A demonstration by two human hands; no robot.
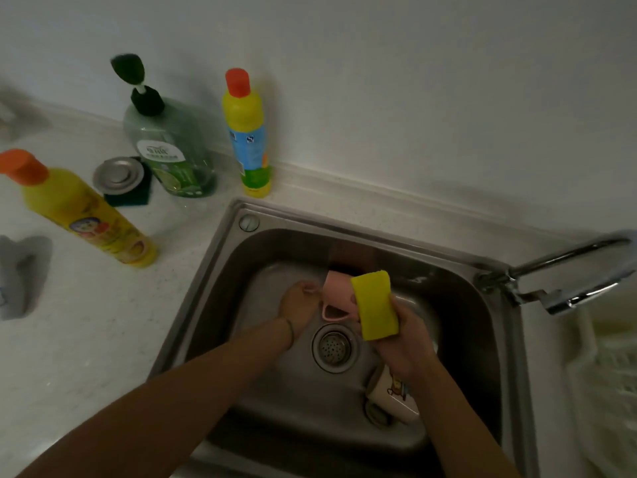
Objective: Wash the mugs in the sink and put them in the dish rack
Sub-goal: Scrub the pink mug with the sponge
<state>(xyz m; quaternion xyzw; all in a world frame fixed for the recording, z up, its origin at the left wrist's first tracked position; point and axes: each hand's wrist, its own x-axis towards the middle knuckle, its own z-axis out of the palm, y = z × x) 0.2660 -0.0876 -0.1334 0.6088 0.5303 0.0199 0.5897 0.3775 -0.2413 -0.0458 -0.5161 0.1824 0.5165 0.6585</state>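
white mug [393, 398]: lain on its side on the sink floor by the near-right corner, printed side up, partly hidden under the right forearm. Judged parked there, not yet scrubbed.
drain [335, 347]: mid-floor of the sink [220, 257], strainer in place; both hands are worked just beyond it.
right hand [405, 339]: fingers curled round the yellow sponge [374, 305], which is held upright with its flat face against the pink mug. Judged poised for a scrub stroke.
left hand [298, 310]: fingers closed on the pink mug [339, 298] at its left side; exact grip point cannot be told. Mug is tilted, handle hanging toward the drain, kept above the floor, likely to be steadied for the sponge.
pink mug vs hands: between the two, touched by both, toward the far half of the sink.
faucet [565, 274]: at the sink's right edge, spout swung off the basin; no running water is visible.
dish rack [606, 374]: pale, blurred, just past the right edge; no mug seen in it.
counter [86, 339] beyond the left edge: two yellow bottles, one lain down [86, 212] and one stood upright [246, 132] at the far-left corner, plus a green pump bottle [169, 146].
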